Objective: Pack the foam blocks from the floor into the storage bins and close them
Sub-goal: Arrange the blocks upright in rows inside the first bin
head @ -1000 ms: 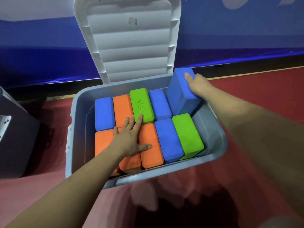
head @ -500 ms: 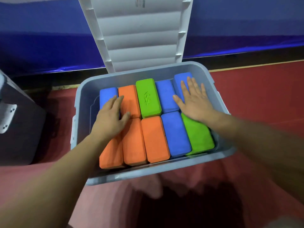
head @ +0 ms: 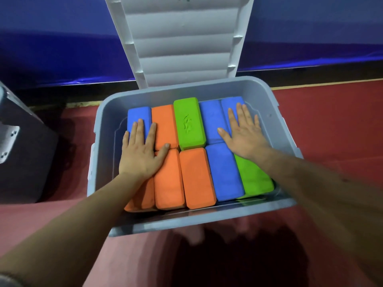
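Fingers [head: 141,131] of both hands lie straight and spread: left hand [head: 141,156] presses the far-left blue foam block [head: 138,114] and an orange neighbour [head: 165,125], right hand [head: 245,137] the far-right blue block [head: 228,102]. Matte, round-edged blocks fill the grey plastic storage bin [head: 165,96], ribbed lid [head: 182,48] upright.

Your bare left hand [head: 141,154] and bare right hand [head: 245,134] lie flat, palms down, fingers spread.
One sits left of centre, the other right of centre; both forearms reach up from the frame's lower corners.
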Tool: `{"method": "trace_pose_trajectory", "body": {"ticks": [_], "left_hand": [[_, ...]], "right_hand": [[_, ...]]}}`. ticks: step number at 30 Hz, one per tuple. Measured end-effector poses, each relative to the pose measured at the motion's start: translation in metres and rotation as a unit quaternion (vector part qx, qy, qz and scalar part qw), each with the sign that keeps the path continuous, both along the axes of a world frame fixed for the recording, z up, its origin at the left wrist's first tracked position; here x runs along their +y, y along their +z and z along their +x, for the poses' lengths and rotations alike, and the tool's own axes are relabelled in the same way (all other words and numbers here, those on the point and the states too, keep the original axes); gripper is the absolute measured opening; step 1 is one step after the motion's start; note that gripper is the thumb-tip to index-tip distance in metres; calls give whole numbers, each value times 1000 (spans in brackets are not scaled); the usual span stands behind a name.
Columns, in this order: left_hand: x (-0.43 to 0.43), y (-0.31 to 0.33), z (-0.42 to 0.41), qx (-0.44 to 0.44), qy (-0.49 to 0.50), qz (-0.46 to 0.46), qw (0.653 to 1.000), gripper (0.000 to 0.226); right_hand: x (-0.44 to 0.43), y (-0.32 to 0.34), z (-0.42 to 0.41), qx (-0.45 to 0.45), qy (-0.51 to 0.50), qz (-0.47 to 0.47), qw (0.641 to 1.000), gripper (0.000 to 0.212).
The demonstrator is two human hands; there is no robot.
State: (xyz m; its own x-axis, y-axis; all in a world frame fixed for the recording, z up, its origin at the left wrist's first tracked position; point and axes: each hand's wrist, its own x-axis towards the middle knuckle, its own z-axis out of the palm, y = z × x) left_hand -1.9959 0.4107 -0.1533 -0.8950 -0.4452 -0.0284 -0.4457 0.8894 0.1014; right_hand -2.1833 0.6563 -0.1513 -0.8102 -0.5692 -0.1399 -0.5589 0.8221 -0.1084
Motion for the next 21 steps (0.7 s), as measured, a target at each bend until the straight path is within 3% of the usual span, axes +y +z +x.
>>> {"method": "trace_pose_trajectory", "body": {"ticks": [4, 8, 12, 16, 19, 21], "left_hand": [[14, 14, -14, -29, 47, 40, 998, 79], [50, 30, -59, 89, -19, 79, 993, 74], [79, 10, -82, 79, -65, 103, 989, 74], [48, -1, -73, 39, -71, 48, 996, 66], [53, -3, -75, 7, -66, -1, 998, 68], [65, -3, -86, -14, -71, -6, 997, 69]], "right_hand": [[-1, -2, 1, 21, -1, -2, 1000, 75], [-1, -2, 0, 27, -8, -16, 999, 71], [9, -12, -9, 10, -16, -80, 997, 66], [31, -10, -27, -55, -29, -138, 988, 62], [7, -17, -5, 52, -12, -95, 994, 67], [-8, -16, 5, 74, -11, -57, 996, 72]]}}
